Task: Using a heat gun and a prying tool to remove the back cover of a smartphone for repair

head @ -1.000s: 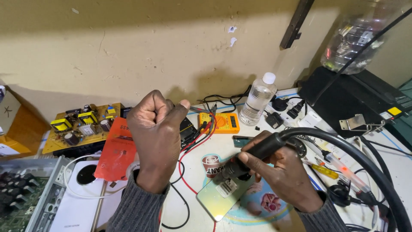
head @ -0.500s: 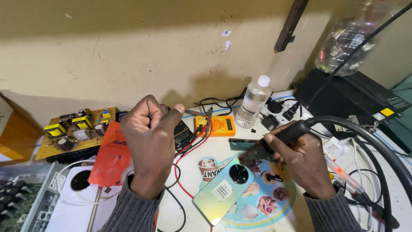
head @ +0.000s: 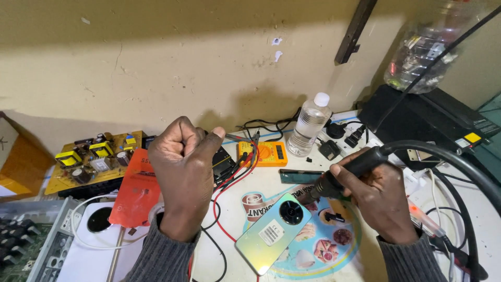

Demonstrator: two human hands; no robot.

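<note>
Cluttered white workbench [head: 292,183] is sitting against a beige wall. Left hand [head: 182,172] is hovering clenched in a fist; whether it is holding anything, I cannot tell. Right hand [head: 378,196] is gripping a black hot-air handpiece [head: 342,175], nozzle over the iridescent phone [head: 274,232] lying face-down near centre.

Looks like a small electronics repair bench, the cramped workshop kind shoved against a scuffed yellow wall [head: 156,62]. Dead giveaways: a yellow multimeter [head: 263,153] with red and black test leads [head: 229,183] snaking across the white table [head: 219,261], a bare circuit board [head: 94,159] loaded with transformers and capacitors, another green board [head: 15,250] at the left edge, and a black handheld soldering-type tool [head: 347,169] on a thick hose. A phone [head: 272,232] lies back-up in the middle, plugs and adapters [head: 342,137] piled behind.
</note>
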